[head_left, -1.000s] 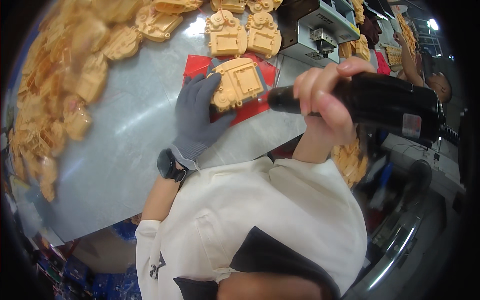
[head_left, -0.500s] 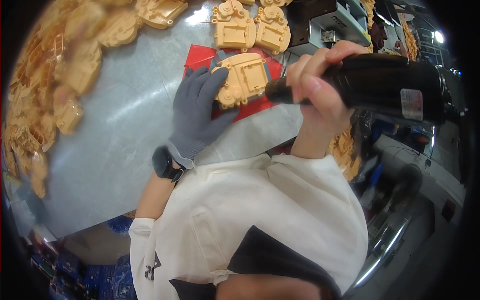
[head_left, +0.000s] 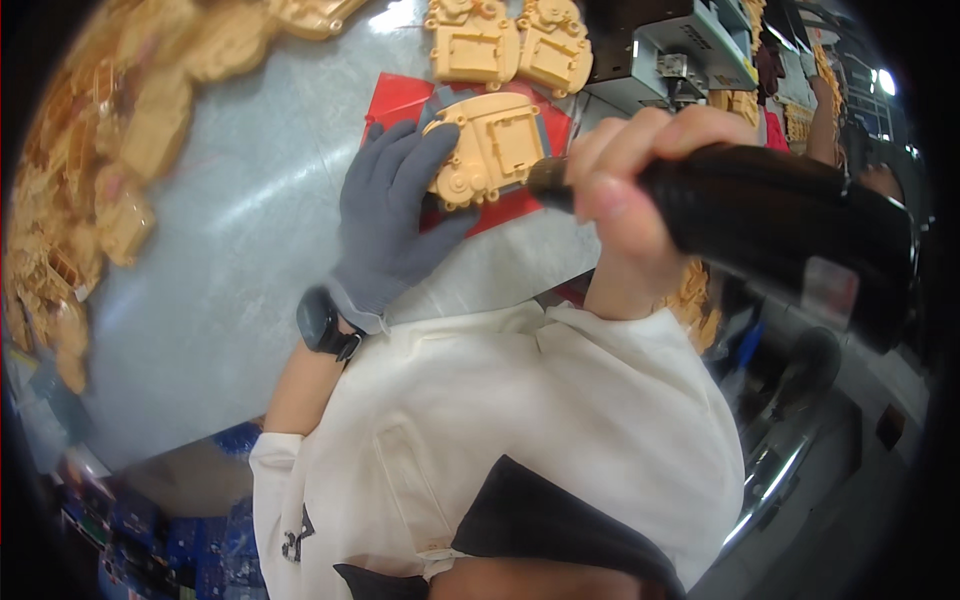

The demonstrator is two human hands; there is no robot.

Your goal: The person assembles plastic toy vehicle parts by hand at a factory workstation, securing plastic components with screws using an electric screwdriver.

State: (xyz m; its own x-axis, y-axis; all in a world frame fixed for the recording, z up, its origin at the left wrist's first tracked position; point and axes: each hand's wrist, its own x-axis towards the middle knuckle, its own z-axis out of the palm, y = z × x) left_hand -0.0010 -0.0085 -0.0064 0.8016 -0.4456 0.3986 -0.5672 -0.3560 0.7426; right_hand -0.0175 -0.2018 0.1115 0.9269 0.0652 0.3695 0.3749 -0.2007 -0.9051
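Note:
A pale orange plastic housing (head_left: 512, 142) with a rectangular recess and round bosses rests on a red base (head_left: 395, 97), with grey pieces showing at its edges. My left hand (head_left: 392, 205), in a grey glove, grips the housing's left side, its fingers over the edge and the thumb near the lower edge. A black electric screwdriver (head_left: 775, 205) lies almost level in my bare right hand (head_left: 635, 180), fingers wrapped round its front part. Its dark nose reaches the housing's right edge; whether they touch I cannot tell. The bit is hidden.
Two similar housings (head_left: 474, 50) lie just beyond the red base. A heap of such parts (head_left: 150, 120) lines the table's left side. At the upper right stands a grey-and-black machine (head_left: 680, 60); beyond it another person's arm (head_left: 826, 120) shows. Blue items (head_left: 190, 550) are below the table edge.
The rear of the screwdriver has swung down and toward me, blurred by motion, while its nose stays beside the housing. My left hand keeps its hold. The whole view has shifted slightly.

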